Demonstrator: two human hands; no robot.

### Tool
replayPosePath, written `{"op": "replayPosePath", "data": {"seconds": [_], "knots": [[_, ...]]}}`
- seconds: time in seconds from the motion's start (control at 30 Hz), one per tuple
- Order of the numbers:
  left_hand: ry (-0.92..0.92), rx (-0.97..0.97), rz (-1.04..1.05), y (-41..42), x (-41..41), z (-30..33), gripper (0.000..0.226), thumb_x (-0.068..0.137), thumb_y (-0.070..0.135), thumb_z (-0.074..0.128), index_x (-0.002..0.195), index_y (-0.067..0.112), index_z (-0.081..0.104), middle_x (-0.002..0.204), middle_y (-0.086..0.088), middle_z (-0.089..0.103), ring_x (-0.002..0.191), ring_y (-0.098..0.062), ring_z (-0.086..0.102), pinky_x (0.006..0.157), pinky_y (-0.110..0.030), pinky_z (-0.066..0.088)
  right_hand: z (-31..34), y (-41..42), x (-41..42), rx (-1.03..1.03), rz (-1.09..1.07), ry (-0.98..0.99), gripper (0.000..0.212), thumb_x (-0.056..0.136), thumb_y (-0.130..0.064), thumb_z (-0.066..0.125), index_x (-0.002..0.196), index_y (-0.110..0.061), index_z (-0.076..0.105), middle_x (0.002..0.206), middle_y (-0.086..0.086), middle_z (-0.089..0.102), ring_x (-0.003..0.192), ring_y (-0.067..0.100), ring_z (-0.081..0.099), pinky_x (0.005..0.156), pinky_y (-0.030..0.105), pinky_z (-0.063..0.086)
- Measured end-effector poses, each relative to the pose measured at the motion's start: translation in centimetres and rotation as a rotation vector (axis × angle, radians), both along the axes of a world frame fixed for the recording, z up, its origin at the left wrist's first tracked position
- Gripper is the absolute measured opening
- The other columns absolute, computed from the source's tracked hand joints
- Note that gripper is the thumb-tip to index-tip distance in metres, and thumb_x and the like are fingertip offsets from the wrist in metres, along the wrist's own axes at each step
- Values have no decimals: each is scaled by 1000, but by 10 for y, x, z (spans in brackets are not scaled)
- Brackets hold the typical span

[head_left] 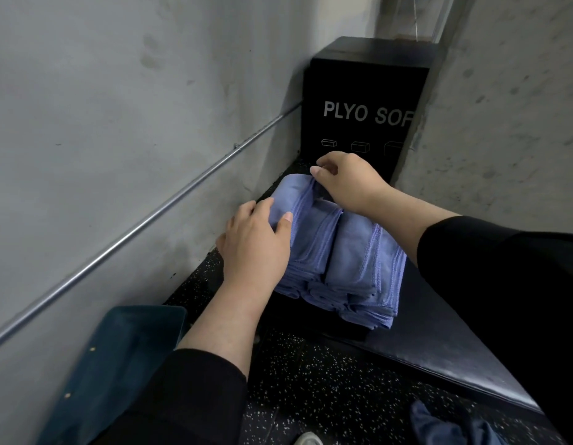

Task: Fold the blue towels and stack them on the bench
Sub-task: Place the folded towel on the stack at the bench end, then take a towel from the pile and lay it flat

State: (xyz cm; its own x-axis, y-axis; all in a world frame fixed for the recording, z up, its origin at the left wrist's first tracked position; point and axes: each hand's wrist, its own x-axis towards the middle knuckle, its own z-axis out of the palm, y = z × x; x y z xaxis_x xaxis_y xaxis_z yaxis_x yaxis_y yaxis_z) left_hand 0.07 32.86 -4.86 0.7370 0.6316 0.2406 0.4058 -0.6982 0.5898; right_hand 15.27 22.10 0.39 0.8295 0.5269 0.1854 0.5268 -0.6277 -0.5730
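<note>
Here my left hand (256, 242) rests on the near-left side of the blue towels (342, 252), fingers relaxed and lying flat against the folded edges, thumb over the top. My right hand (349, 181) is at the far end, fingers curled and pinching the top towel's far corner. The towels sit in two side-by-side stacks at the far end of the worktop (439, 342), close to the black plyo box (365, 101). They look soft, light and limp, so I judge the folded edges the best place to grip. My hands hide the stacks' far and left edges; the dark cloth (445, 425) at the lower right is cut off.
</note>
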Motion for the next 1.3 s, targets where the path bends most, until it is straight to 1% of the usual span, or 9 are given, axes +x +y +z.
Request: {"op": "replayPosePath", "data": {"seconds": [0.13, 0.33, 0.47, 0.73, 0.93, 1.03, 1.13, 1.23, 1.3], "knots": [[-113, 48, -43, -11, 5, 5, 45, 101, 45, 49, 141, 25, 54, 147, 1, 50, 134, -24, 45, 108, -44, 34, 5, -21, -5, 65, -17, -47, 35, 100, -41, 54, 124, -17, 65, 108, -2, 69, 106, 17, 63, 93, 30, 48], [5, 98, -26, -24, 13, -1, 49, 103, 47, 43, 141, 18, 53, 152, -3, 47, 137, -27, 44, 108, -47, 31, 11, -68, -11, 52, -37, -18, 39, 102, -43, 51, 130, -18, 62, 119, -1, 67, 112, 16, 61, 94, 29, 47], [-15, 143, -31, -26, 13, -2, 51, 103, 46, 43, 145, 19, 50, 156, -3, 43, 144, -24, 37, 114, -51, 25, 8, -89, -14, 63, -47, 3, 40, 102, -44, 51, 131, -19, 62, 123, -2, 67, 116, 16, 60, 98, 33, 48], [-32, 128, -42, -19, 12, -8, 48, 103, 45, 42, 145, 22, 52, 156, -5, 44, 145, -24, 37, 114, -52, 26, 1, -97, -24, 86, -5, 42, 37, 102, -42, 52, 131, -21, 61, 125, -4, 66, 121, 13, 57, 100, 30, 45], [-214, 140, -96, -27, 14, 2, 47, 103, 39, 47, 144, 17, 53, 151, -4, 50, 142, -23, 42, 115, -46, 28, -5, -95, -28, 88, 19, 31, 38, 102, -42, 52, 133, -22, 60, 129, -5, 64, 124, 11, 54, 97, 24, 42], [-391, 131, -228, -52, 17, 13, 45, 101, 41, 45, 131, 13, 63, 135, -3, 63, 129, -21, 53, 112, -42, 38, -7, -104, -34, 131, -7, -16, 36, 101, -41, 53, 131, -22, 62, 123, -6, 65, 117, 8, 57, 92, 22, 41], [-509, 124, -366, -94, 17, 21, 33, 100, 38, 47, 103, 12, 68, 98, 1, 67, 95, -17, 59, 87, -37, 48, -7, -129, -48, 213, -52, -95, 30, 101, -37, 54, 124, -22, 66, 114, -7, 68, 105, 5, 61, 90, 21, 46], [-508, 43, -502, -149, 12, 18, 32, 100, 39, 49, 88, 13, 63, 74, 11, 54, 70, -11, 51, 65, -35, 43, -14, -176, -73, 301, -129, -159, 16, 102, -31, 54, 95, -25, 67, 78, -15, 63, 74, -4, 57, 68, 12, 41], [-475, -4, -597, -188, 8, 8, 32, 100, 39, 51, 85, 13, 62, 66, 11, 48, 64, -16, 50, 61, -39, 43, -25, -215, -92, 324, -202, -180, 31, 102, -30, 53, 72, -24, 53, 58, -12, 46, 55, 2, 45, 54, 16, 33]]}}
